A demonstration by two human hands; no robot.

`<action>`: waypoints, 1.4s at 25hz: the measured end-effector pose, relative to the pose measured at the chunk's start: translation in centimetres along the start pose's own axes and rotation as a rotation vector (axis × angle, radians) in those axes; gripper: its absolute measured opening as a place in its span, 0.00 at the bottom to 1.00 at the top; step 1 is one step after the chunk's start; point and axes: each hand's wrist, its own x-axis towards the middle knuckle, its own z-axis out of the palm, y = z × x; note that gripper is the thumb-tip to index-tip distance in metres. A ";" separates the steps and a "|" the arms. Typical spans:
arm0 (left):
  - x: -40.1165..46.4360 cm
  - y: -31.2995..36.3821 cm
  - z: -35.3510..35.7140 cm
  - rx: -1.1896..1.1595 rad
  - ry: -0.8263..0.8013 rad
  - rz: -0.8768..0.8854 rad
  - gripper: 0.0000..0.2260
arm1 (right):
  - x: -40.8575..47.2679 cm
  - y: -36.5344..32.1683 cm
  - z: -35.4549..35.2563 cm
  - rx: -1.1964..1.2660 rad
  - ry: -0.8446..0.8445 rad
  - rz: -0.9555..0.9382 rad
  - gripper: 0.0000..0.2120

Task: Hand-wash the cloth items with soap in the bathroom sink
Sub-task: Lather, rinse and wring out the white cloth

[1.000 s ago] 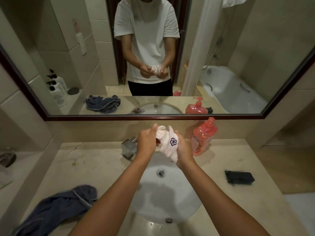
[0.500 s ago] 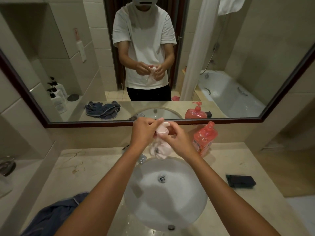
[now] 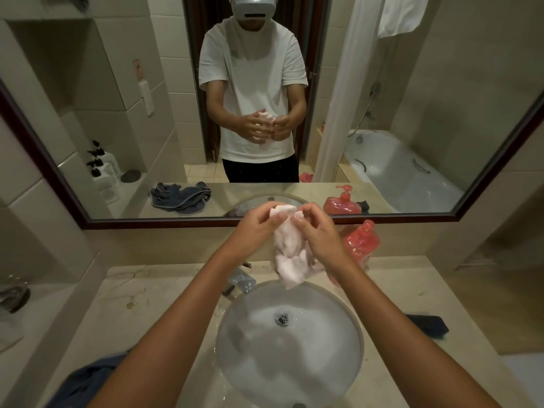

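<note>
A small pale pink cloth (image 3: 290, 254) hangs above the back rim of the round white sink (image 3: 294, 363). My left hand (image 3: 254, 226) grips its top edge from the left. My right hand (image 3: 319, 234) pinches the same top edge from the right, fingers curled. The cloth's lower end dangles free over the sink's rim. A red soap pump bottle (image 3: 360, 244) stands on the counter just right of my right hand. The chrome tap (image 3: 243, 278) sits below my left wrist, partly hidden by my arm.
A dark blue cloth (image 3: 85, 384) lies on the beige counter at the front left. A folded dark cloth (image 3: 428, 325) lies right of the sink. A wide mirror (image 3: 412, 113) fills the wall behind. A ledge with a metal dish (image 3: 13, 298) is far left.
The cloth was bunched between both hands with a blue flower mark showing. Now both hands hold it by its top edge and it hangs lower. The view has tilted up.
</note>
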 end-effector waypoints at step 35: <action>1.0 0.9 0.7 -0.606 -0.077 -0.403 0.26 | 3.4 -2.3 -5.9 -0.190 0.034 0.126 0.10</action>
